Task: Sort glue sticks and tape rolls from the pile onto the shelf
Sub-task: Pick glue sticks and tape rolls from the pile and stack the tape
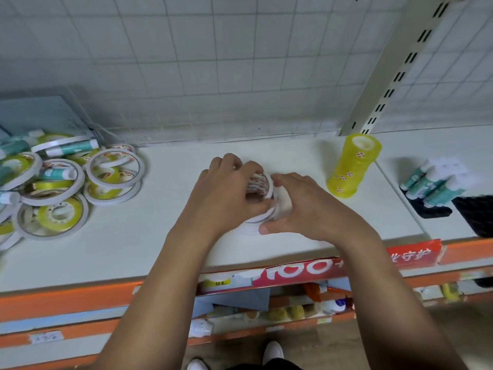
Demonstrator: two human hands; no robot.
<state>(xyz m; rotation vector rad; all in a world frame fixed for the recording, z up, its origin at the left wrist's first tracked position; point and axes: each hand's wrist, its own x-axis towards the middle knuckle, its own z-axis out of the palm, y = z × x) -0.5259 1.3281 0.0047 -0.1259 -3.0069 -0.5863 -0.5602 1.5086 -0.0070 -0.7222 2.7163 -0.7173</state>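
A pile (58, 182) of white tape rolls, yellow tape rolls and teal glue sticks lies on the left of the white shelf (160, 249). At the shelf's middle stands a small stack of white tape rolls (260, 188). My left hand (229, 188) curls over the stack's left side and top. My right hand (301, 204) presses against its right side, thumb at the stack's base. A tall stack of yellow tape rolls (352, 166) stands to the right. Further right, several teal glue sticks (432, 182) stand grouped together.
A white grid back panel (213, 62) rises behind the shelf, with a slotted upright post (400, 65) at right. A black mat (474, 214) lies at the far right. Below the orange shelf edge (66, 300), a lower shelf holds assorted small goods.
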